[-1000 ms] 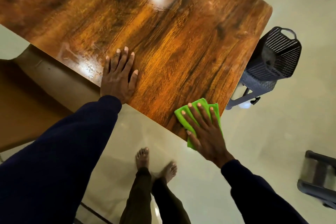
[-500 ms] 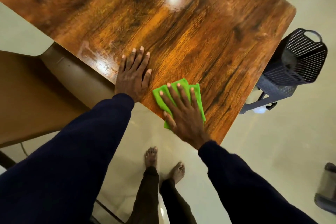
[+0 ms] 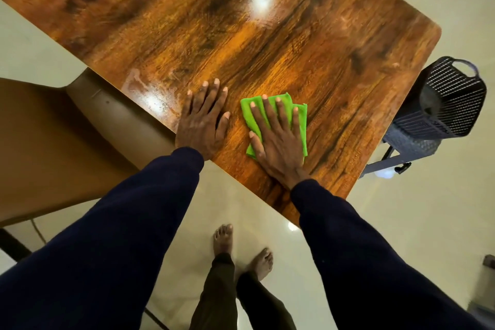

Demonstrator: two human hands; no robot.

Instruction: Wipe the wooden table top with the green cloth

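I'm mid-wipe: my right hand [image 3: 278, 142], fingers spread flat, presses the green cloth [image 3: 300, 118] on the bench [image 3: 294, 35] near its six o'clock edge. My left hand [image 3: 202, 120] braces flat and empty, at nine o'clock of the cloth. I judge the smeared patch [image 3: 139, 86] needs the next stroke. The basket [image 3: 450, 96] at three o'clock: contents unclear.

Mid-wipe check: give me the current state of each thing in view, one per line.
green cloth: folded, flat on the table, pinned under the right hand.
right hand: palm down, fingers spread on the cloth.
left hand: bare, flat on the table, beside the cloth, not touching it.
wooden table top: glossy; pale smears near the left hand.
dark basket: tilted, on the floor off the table's corner.
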